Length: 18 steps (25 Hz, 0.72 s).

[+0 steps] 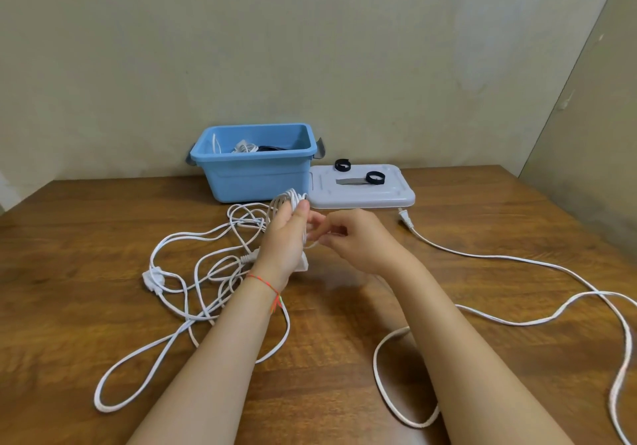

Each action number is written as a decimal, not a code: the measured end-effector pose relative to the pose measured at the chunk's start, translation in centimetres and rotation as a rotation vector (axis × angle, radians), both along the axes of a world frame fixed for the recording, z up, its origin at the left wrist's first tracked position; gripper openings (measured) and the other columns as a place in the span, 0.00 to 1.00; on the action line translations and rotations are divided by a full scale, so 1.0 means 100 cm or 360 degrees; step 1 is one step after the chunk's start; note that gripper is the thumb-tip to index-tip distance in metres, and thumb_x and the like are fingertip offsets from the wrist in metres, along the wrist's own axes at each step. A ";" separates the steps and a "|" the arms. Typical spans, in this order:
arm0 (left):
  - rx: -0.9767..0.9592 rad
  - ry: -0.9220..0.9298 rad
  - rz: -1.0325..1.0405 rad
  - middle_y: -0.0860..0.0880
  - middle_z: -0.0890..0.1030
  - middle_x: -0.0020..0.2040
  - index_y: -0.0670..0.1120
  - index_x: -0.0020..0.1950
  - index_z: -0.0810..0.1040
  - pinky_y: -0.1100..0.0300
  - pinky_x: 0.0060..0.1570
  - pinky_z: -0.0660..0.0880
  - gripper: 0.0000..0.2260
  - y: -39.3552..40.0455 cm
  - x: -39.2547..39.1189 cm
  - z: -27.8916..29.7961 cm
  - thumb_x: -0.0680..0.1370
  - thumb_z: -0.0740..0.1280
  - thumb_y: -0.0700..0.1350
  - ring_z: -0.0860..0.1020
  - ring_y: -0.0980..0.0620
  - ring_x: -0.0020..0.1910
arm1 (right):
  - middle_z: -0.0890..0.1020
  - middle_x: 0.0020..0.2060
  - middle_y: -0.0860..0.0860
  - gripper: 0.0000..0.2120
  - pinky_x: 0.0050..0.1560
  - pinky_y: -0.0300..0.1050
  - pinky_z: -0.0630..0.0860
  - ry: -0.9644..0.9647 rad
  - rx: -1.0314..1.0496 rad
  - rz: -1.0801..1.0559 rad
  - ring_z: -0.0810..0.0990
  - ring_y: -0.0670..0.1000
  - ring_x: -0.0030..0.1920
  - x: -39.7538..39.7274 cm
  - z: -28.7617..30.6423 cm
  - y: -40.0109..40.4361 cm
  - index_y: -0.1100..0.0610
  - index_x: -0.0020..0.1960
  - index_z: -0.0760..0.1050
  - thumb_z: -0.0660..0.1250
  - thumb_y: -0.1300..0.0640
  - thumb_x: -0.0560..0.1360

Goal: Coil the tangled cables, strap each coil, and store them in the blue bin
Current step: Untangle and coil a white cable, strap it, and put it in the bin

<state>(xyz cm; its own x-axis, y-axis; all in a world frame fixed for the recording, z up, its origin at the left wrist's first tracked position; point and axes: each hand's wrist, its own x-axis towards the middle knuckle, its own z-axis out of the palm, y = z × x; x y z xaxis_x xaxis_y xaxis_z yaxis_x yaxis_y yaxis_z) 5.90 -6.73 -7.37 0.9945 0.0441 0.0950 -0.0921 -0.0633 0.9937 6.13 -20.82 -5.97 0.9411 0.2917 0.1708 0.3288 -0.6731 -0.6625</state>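
Left hand (287, 237) fingers curled round white cable (293, 199) coil; right hand (358, 241) pinches strand.

The bin (255, 172) is light blue. Its lid (362, 189) is pale grey with a darker grey strip in the middle. Two little straps (375, 178) on the lid are black. The cables (193, 272) are white, and so is the plug (406, 219). The table (103, 237) is warm brown with dark wavy wood lines. The wall (310, 48) is a dull creamy beige with faint marks. A thread bracelet (267, 287) is red with bits of orange and green.
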 end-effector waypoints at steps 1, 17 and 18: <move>0.0091 -0.0003 0.0008 0.46 0.83 0.47 0.50 0.45 0.78 0.54 0.53 0.75 0.17 0.001 0.000 -0.002 0.85 0.54 0.54 0.81 0.49 0.52 | 0.83 0.43 0.41 0.07 0.42 0.32 0.71 0.0009 0.0096 0.0053 0.78 0.36 0.39 -0.002 0.002 0.000 0.51 0.49 0.85 0.69 0.60 0.77; 0.0732 0.0060 -0.0182 0.50 0.73 0.32 0.46 0.42 0.76 0.58 0.33 0.67 0.08 0.014 0.000 -0.001 0.76 0.71 0.48 0.69 0.54 0.30 | 0.77 0.50 0.47 0.05 0.50 0.40 0.71 -0.0098 -0.0060 -0.0164 0.76 0.46 0.51 0.003 0.003 -0.009 0.49 0.50 0.81 0.70 0.56 0.76; 0.0713 0.0047 -0.0163 0.51 0.74 0.32 0.46 0.42 0.77 0.59 0.33 0.67 0.10 0.014 0.000 -0.001 0.77 0.70 0.50 0.70 0.54 0.30 | 0.77 0.49 0.47 0.04 0.48 0.39 0.71 -0.0122 -0.0056 -0.0198 0.76 0.46 0.49 0.003 0.005 -0.010 0.49 0.50 0.82 0.70 0.56 0.76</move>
<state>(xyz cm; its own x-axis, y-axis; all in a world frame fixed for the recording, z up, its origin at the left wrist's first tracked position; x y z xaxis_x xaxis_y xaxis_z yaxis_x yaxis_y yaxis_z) 5.90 -5.35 -7.47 0.9942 -0.0933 0.0538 -0.0922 -0.4795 0.8727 6.43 -21.79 -5.50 0.9549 0.1808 0.2354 0.2903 -0.7339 -0.6141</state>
